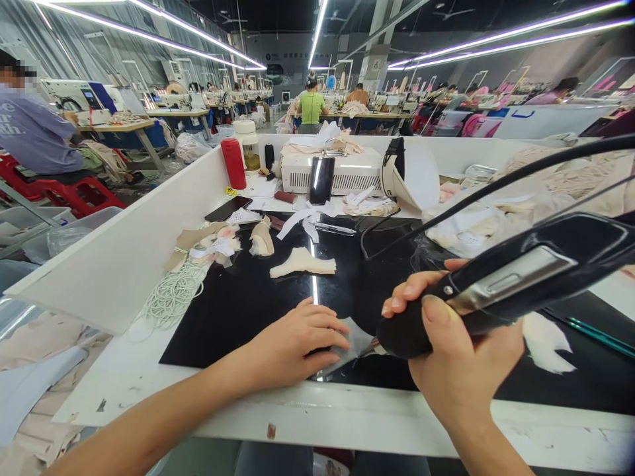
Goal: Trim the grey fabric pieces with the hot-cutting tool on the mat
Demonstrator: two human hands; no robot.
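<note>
My left hand (305, 338) lies palm down on the black mat, its fingers stretched out along the edge of a thin translucent sheet (350, 340). In my right hand (464, 360) is a black corded handheld electric tool (516, 277) with a silver lever on its side. My fingers and thumb wrap around its rounded front end. Its small metal tip meets the sheet just right of my left fingers; the exact contact is blurred. Beyond my left hand rests a cream curved fabric piece (303, 263). Another cream piece (547, 342) lies right of my right hand.
Fabric bundles (211, 244) and a coil of pale cord (171, 294) sit at the left. Behind the mat (233, 317) stand a white vented machine (357, 170), a phone (322, 180) and a red bottle (233, 163). The tool's black cable (489, 185) arches across the right side.
</note>
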